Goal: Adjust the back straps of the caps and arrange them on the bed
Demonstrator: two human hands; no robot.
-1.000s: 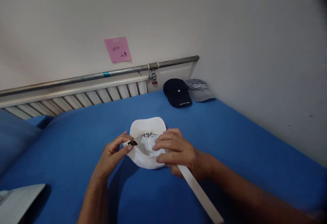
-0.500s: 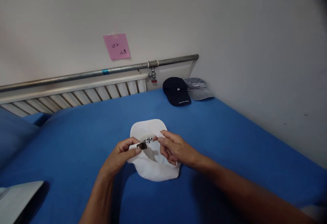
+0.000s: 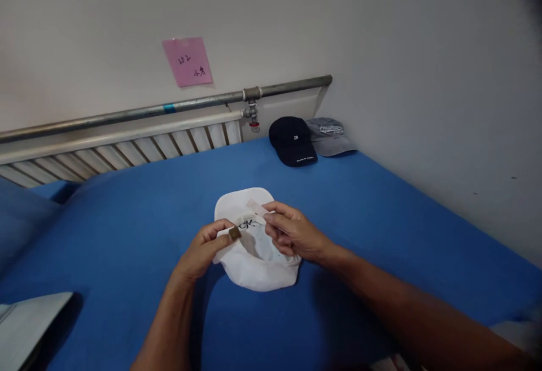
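Observation:
A white cap (image 3: 262, 275) lies upturned on the blue bed surface, its brim pointing away from me and dark lettering showing inside the opening. My left hand (image 3: 207, 247) pinches the left end of the cap's back, where a brownish metal buckle (image 3: 234, 233) sits at the thumb tip. Between thumb and fingers of my right hand (image 3: 292, 231) is a white strap (image 3: 256, 208), its free end sticking out over the brim. The strap's end and the buckle are apart. Where the strap joins the cap is hidden behind my right hand.
A dark navy cap (image 3: 292, 140) and a grey cap (image 3: 332, 136) rest by the wall at the far corner. A radiator (image 3: 139, 148) and metal pipe (image 3: 203, 103) run along the back, below a pink note (image 3: 187, 61). A pale flat object (image 3: 31, 326) lies at lower left.
My right hand has brought the strap's free end up into sight above the brim. The buckle has turned in my left hand and now shows its flat face.

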